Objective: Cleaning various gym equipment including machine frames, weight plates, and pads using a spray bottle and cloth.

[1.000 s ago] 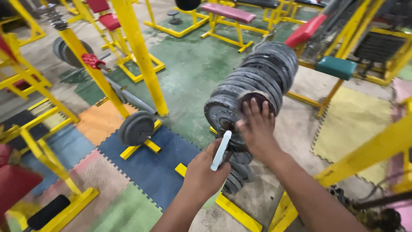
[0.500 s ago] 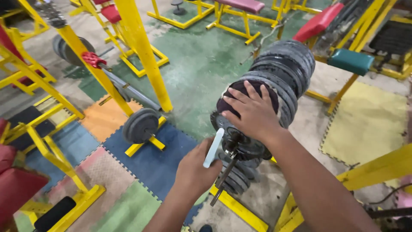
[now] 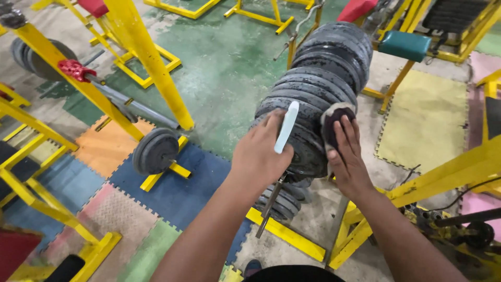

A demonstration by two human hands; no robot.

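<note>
Fingers of right hand press dark cloth on plate edge; left hand grips pale bottle.

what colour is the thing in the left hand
Pale blue-white stick, clearest in the head view.
</note>
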